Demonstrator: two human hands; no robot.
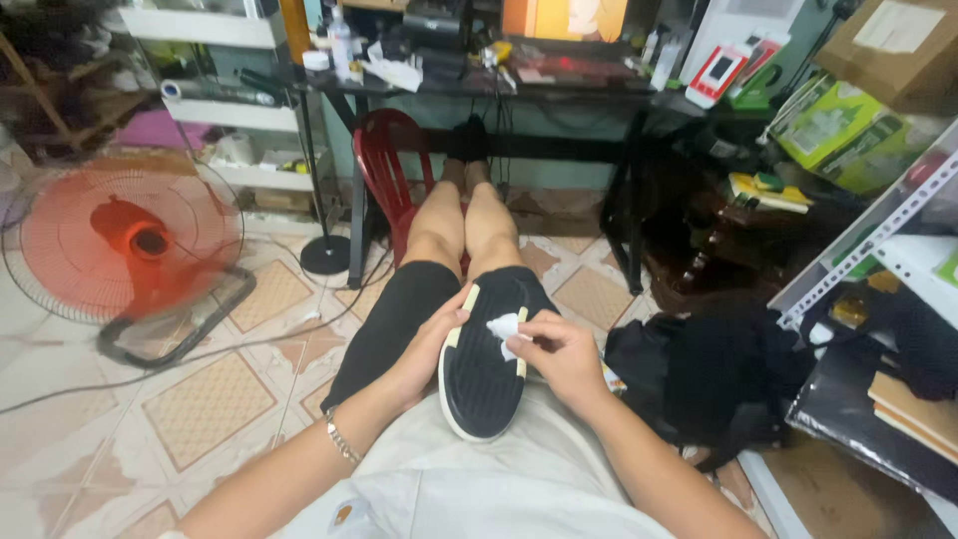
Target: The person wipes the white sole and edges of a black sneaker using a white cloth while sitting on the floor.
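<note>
A shoe (482, 371) lies sole-up on my lap, its sole black with a cream rim. My left hand (427, 349) grips the shoe's left edge, thumb on the rim. My right hand (562, 354) pinches a small white wipe (505, 327) against the upper part of the sole. My legs in black shorts stretch out ahead, feet propped on a red plastic chair (379, 160).
An orange floor fan (130, 240) stands at the left on the tiled floor with cables beside it. A cluttered black desk (559, 90) is ahead. A black bag (718, 384) and a metal shelf (858, 250) with boxes crowd the right.
</note>
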